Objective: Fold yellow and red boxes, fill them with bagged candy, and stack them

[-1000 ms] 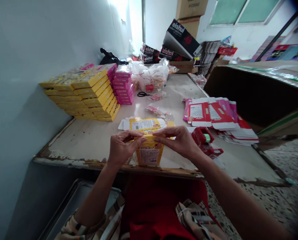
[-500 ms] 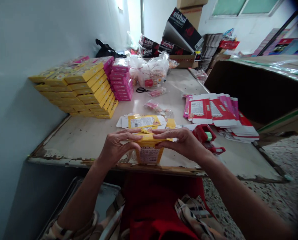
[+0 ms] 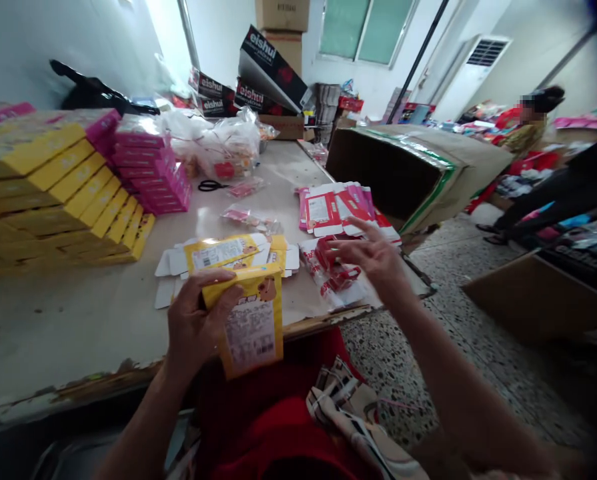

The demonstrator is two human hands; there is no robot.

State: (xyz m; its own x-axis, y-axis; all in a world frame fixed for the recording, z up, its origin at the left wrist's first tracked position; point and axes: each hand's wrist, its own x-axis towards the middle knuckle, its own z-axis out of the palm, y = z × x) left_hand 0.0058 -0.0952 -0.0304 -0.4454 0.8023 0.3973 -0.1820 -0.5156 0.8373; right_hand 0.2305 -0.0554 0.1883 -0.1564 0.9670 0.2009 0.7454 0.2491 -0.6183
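My left hand (image 3: pixel 191 327) grips a yellow printed box (image 3: pixel 252 330) by its upper left side, thumb in front. The box is tilted, with its label panel towards me, at the front edge of the table. My right hand (image 3: pixel 381 263) is over the red tape dispenser (image 3: pixel 342 277), its fingers stretched out and apart. Whether a fingertip touches the dispenser I cannot tell. Under the dispenser lies a red and white plastic packet (image 3: pixel 312 257). Flat yellow cartons (image 3: pixel 223 253) lie just behind the held box.
Yellow boxes (image 3: pixel 73 193) and pink boxes (image 3: pixel 151 170) are stacked at the left. Flat red cartons (image 3: pixel 323 210) lie at the right. Black scissors (image 3: pixel 211 186) and clear bags (image 3: pixel 213 143) are farther back. A large open cardboard box (image 3: pixel 458 157) stands beside the table; a person (image 3: pixel 525 130) is beyond.
My right hand has left the yellow box and moved right to the tape dispenser. My left hand now holds the box alone, tilted. The view has turned to the right.
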